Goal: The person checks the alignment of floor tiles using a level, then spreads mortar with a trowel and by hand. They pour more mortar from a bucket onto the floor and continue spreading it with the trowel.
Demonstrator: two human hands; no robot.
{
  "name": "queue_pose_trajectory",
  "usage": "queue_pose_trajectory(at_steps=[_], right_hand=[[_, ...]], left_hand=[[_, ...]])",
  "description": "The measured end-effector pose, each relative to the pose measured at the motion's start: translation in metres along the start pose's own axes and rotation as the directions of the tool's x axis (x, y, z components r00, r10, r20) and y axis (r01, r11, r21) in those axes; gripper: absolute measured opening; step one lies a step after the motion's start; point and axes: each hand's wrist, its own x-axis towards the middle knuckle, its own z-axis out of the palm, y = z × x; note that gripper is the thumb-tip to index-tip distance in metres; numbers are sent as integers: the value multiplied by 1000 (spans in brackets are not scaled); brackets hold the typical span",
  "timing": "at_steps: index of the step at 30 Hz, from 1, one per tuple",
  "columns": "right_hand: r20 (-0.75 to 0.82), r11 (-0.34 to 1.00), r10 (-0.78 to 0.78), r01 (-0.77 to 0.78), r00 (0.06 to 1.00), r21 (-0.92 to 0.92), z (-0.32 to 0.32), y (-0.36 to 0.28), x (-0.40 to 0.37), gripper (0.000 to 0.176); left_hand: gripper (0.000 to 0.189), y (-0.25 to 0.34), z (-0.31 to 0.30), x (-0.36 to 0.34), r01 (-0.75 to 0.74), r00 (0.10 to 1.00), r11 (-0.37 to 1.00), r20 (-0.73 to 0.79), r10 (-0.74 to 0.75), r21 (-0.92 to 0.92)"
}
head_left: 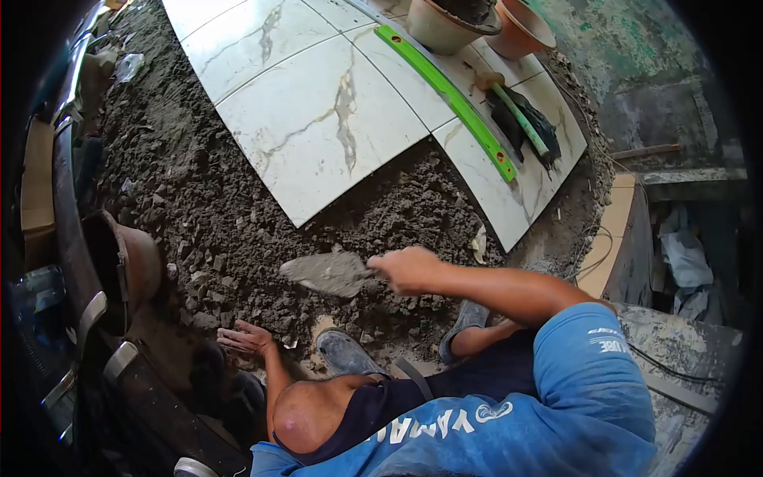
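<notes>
My right hand (pixel 407 271) is closed round the handle of a trowel (pixel 330 273), whose blade is caked with grey mortar and points left, low over the loose mortar bed (pixel 238 230). At the lower left, my left hand (pixel 246 339) hangs with its fingers stretched out and nothing in them, close to the edge of the mortar. Ahead of the trowel lie white marble-patterned tiles (pixel 294 147), with a corner gap of bare mortar between two of them.
A green spirit level (pixel 449 99) lies across the tiles, beside a hammer with a pale green handle (pixel 520 119) on a black bag. Two buckets, one holding mortar (pixel 453 24) and one orange (pixel 524 28), stand behind. Another bucket (pixel 139 262) is at left, beside dark furniture.
</notes>
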Motion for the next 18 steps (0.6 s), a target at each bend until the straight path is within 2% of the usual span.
queue_pose_trajectory(at_steps=[1,2,4,6,8,12,14,16,18], right_hand=[[-39,998,9,-11,999,-61,-7,27,-9,33],[-33,992,79,-82,996,-97,-17,50,-15,33],[-127,961,198,-218,972,-172,-36,85,-33,31],[-215,947,206,-250,955,-201,-39,120,-44,35],[-192,919,254,-299,948,-256,-47,131,-52,32],[-288,909,280,-349,916,-227,-13,173,-49,27],[-430,862,426,-501,796,-73,1,194,-48,24],[-410,868,436,-495,801,-45,-1,192,-54,23],[-309,878,456,-478,835,3,-2,178,-66,24]], left_hand=[[66,0,0,0,8,1000,1000,-11,-8,13],[66,1,-2,0,4,1000,1000,-4,-4,10],[66,5,-5,1,28,1000,999,5,-28,44],[65,-3,1,2,23,999,998,37,-25,50],[66,-8,7,2,6,1000,999,20,-6,38],[67,-10,8,3,18,999,1000,43,-17,-24],[68,-5,1,6,-2,998,1000,62,4,-24],[69,-3,-6,6,29,994,999,108,-25,-31],[69,-4,-10,7,4,995,998,97,2,-57]])
